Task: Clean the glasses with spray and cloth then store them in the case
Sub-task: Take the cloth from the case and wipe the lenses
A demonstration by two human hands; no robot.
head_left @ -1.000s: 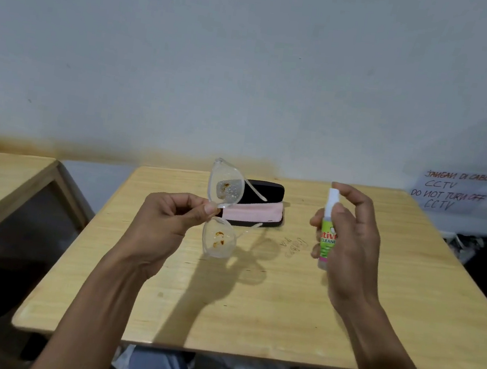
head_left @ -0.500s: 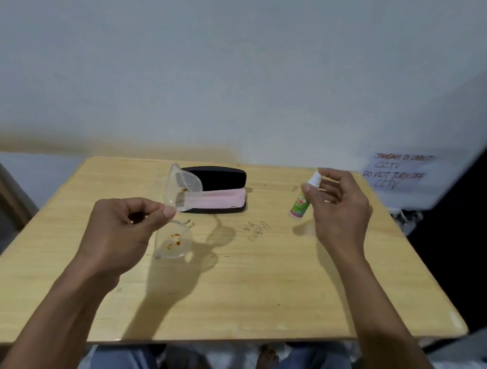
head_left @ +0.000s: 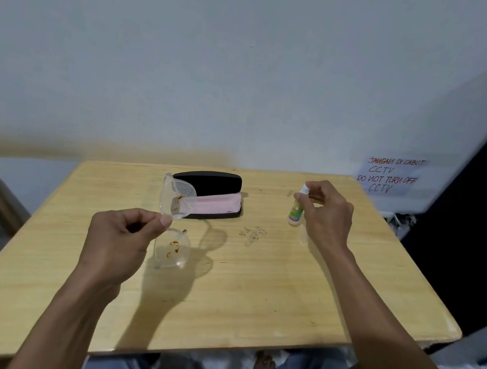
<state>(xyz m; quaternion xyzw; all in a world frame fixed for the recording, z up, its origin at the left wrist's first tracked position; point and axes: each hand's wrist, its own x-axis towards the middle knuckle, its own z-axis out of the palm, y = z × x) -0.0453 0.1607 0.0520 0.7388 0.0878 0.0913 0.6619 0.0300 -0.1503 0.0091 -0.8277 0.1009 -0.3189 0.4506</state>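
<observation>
Head view is showing the glasses (head_left: 175, 222), clear-framed, hanging above the wooden table (head_left: 253, 293) with one lens stacked over the other, so their long axis is running up and down; brownish smudges are showing on both lenses. The left hand (head_left: 120, 241) is pinching them at the bridge between thumb and forefinger, the other fingers curling into the palm. Just behind the glasses, the black case (head_left: 212, 182) is lying open with its long axis running left to right, and the pink cloth (head_left: 218, 204) is resting in its near half. Right of the case and well apart from it, the right hand (head_left: 325, 216) is gripping the spray bottle (head_left: 296, 210), which is standing nearly upright, base at the tabletop. Bare wood is stretching from the glasses toward the near edge. Behind the case, a pale wall (head_left: 221, 59) is rising, carrying a handwritten notice (head_left: 390, 175) at the far right.
</observation>
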